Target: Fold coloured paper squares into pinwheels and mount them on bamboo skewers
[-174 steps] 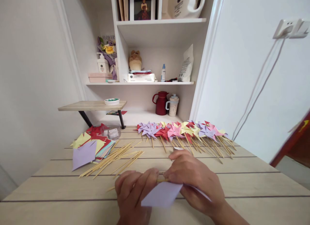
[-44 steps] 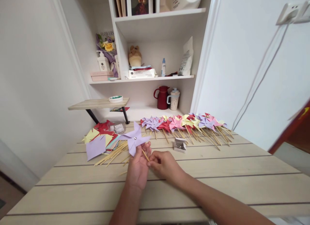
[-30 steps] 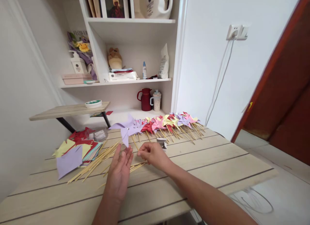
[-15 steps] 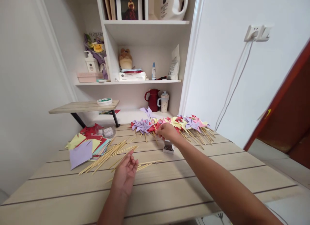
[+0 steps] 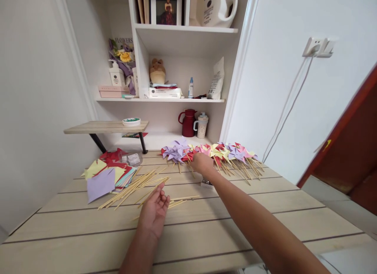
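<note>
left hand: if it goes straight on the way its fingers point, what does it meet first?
Probably the loose wooden skewers just off the left hand fingertips; the pinwheel row lies beyond. Depth is unclear.

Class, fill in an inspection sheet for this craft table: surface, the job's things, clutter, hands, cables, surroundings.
Surface: pale slatted wooden table.
Job's things: paper pinwheels in a row along the far edge; loose wooden skewers left of centre; coloured paper squares stacked at far left.
Clutter: small box by the right wrist, partly hidden; clear plastic box behind the paper.
Hands: left hand open, palm up, by the skewers; right hand on the pinwheel row, grip hidden.
Cables: white cables hanging from the wall socket, off the table.
Surroundings: shelves with red jug and mug; wooden riser bearing a tape roll; red-brown door at right.
</note>
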The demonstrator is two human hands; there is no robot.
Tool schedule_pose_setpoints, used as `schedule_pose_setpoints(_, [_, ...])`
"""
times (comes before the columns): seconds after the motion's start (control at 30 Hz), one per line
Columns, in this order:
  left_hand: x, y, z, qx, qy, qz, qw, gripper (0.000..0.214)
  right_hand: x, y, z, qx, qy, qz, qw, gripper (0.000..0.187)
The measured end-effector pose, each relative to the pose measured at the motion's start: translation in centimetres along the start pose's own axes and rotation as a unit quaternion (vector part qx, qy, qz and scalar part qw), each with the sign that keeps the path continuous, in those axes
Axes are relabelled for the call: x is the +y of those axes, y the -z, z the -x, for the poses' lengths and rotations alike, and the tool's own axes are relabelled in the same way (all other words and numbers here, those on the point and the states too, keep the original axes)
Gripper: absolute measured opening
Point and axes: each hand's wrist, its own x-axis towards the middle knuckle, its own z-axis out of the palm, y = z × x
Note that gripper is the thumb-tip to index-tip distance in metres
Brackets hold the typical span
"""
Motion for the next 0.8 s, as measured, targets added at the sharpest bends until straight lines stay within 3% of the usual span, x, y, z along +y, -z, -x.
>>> schedule_pose_setpoints(0.23, [0.1, -0.1, 0.2, 0.009, 0.005, -0.004, 1.000, 0.018, 0.3, -1.5, -0.1, -0.005, -0.016, 0.024, 1.000, 0.029])
schedule_pose_setpoints(0.8, [0.0, -0.2, 0.3, 0.018, 0.013, -0.002, 1.000, 0.019, -0.3, -2.7, -0.9, -0.063, -0.010, 0.026, 0.998, 0.029])
